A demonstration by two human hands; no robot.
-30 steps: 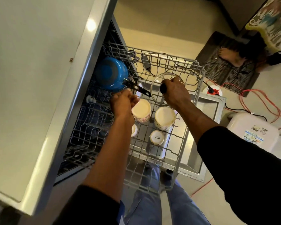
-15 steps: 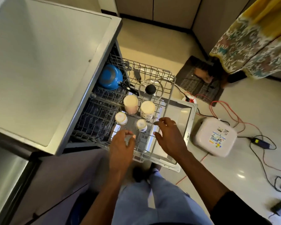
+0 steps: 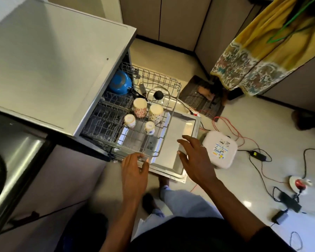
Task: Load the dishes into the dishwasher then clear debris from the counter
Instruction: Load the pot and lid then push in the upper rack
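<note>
On rack (image 3: 158, 80): upturned cups (image 3: 140, 108), blue pot (image 3: 119, 83); left hand (image 3: 134, 171) loosely touches rim (image 3: 154, 155), right hand (image 3: 196, 160) splayed.

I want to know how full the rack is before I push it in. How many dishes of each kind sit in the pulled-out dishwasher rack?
Tall cups: 2
Small cups: 2
Blue pot: 1
Glass lid: 1
Total: 6
</note>
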